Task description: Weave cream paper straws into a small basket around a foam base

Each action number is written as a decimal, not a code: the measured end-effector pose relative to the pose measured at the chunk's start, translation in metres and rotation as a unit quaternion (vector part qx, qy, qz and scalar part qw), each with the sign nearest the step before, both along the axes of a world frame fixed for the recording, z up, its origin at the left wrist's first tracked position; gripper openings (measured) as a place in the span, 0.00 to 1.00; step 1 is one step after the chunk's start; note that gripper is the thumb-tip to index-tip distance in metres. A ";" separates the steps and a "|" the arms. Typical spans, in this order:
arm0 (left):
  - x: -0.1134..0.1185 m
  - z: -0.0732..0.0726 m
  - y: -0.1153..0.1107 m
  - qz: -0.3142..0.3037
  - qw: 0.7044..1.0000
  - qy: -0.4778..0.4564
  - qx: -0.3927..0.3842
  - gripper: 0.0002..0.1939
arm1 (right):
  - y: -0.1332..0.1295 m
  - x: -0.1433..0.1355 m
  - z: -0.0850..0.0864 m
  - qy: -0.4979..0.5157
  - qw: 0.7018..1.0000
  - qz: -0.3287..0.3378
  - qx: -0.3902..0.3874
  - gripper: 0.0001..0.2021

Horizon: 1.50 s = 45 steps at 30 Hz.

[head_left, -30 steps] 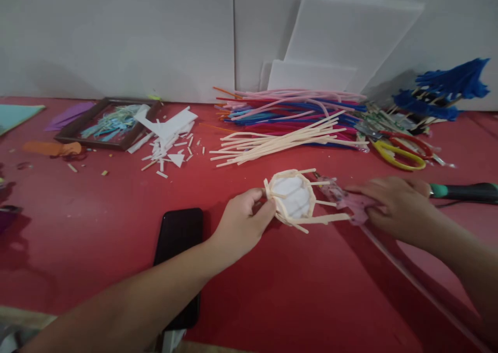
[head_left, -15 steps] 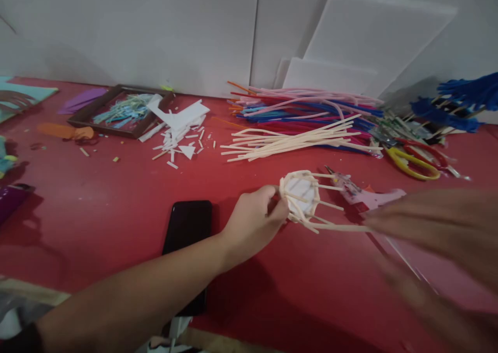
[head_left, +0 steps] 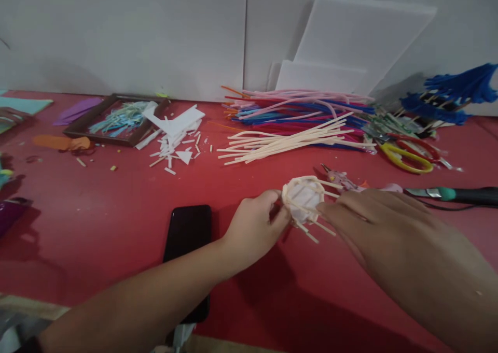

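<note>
A small round woven basket (head_left: 304, 208), made of cream pipe cleaners around a white base, is held above the red table. Several cream ends stick out from its right and lower sides. My left hand (head_left: 259, 221) pinches the basket's left rim between thumb and fingers. At the opposite rim, my right hand (head_left: 361, 223) has its fingers pressed together on a cream pipe cleaner, whose end its fingers hide. A pink glue gun (head_left: 339, 179) lies behind my right hand, partly covered by it.
Cream pipe cleaners (head_left: 288, 140) lie before a coloured bundle (head_left: 307, 104). Scissors (head_left: 408, 158) are at right, near a black-handled tool (head_left: 467, 195). A phone (head_left: 189, 234) lies beside my left forearm. White scraps (head_left: 175, 135) and a brown frame (head_left: 93, 135) are farther left. Another person's hand (head_left: 13, 115) shows far left.
My right hand has moved left, from the far end of a stretched pipe cleaner to the basket's right rim. The black-handled tool has come into view. My left hand keeps its hold.
</note>
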<state>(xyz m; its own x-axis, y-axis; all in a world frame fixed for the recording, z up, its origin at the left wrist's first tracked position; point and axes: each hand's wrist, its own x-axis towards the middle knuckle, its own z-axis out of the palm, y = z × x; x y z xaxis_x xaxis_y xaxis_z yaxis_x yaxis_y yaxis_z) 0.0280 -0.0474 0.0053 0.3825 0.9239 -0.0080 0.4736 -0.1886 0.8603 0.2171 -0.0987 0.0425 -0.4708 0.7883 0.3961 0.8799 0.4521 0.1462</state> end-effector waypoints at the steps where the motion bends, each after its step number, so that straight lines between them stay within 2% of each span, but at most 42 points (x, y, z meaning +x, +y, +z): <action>1: 0.000 0.000 0.000 0.000 1.000 -0.001 0.002 0.07 | 0.001 -0.003 0.001 -0.034 0.999 0.005 0.005 0.16; 3: 0.000 0.000 0.001 -0.002 1.000 -0.003 0.004 0.08 | 0.002 -0.008 0.003 -0.087 0.996 0.007 0.012 0.15; 5: 0.000 0.000 0.001 -0.002 1.000 -0.002 0.005 0.08 | 0.003 -0.011 0.002 -0.094 0.995 -0.007 0.016 0.13; 11: 0.000 -0.001 0.002 0.001 1.000 0.017 -0.001 0.08 | 0.005 -0.022 -0.006 -0.032 0.995 -0.088 0.040 0.11; 15: -0.001 0.000 0.004 0.009 1.000 0.006 0.000 0.07 | 0.010 -0.033 -0.015 0.004 0.990 -0.135 0.028 0.12; 21: -0.003 0.004 0.005 0.032 0.999 -0.013 0.004 0.08 | 0.020 -0.034 -0.023 0.075 0.988 -0.101 0.089 0.08; 28: -0.001 -0.001 0.007 0.032 0.999 0.021 -0.005 0.07 | 0.024 -0.019 -0.024 0.058 0.996 -0.025 0.060 0.12; 30: 0.000 -0.003 0.007 0.039 0.999 0.033 0.006 0.06 | 0.023 -0.018 -0.022 0.032 0.998 -0.039 0.036 0.12; 33: 0.001 -0.007 0.008 0.046 0.999 0.022 0.016 0.06 | 0.024 -0.023 -0.017 -0.009 0.995 -0.095 -0.040 0.12; 37: -0.001 -0.007 0.010 0.066 0.998 0.011 0.014 0.06 | 0.034 -0.037 -0.009 -0.017 0.983 -0.149 -0.108 0.11; 41: -0.004 -0.005 0.012 0.083 0.996 -0.002 -0.010 0.06 | 0.045 -0.045 -0.009 0.042 0.979 -0.160 -0.120 0.10; 45: -0.004 -0.007 0.012 0.084 0.996 -0.031 -0.008 0.04 | 0.042 -0.043 -0.023 0.162 0.977 -0.132 -0.044 0.07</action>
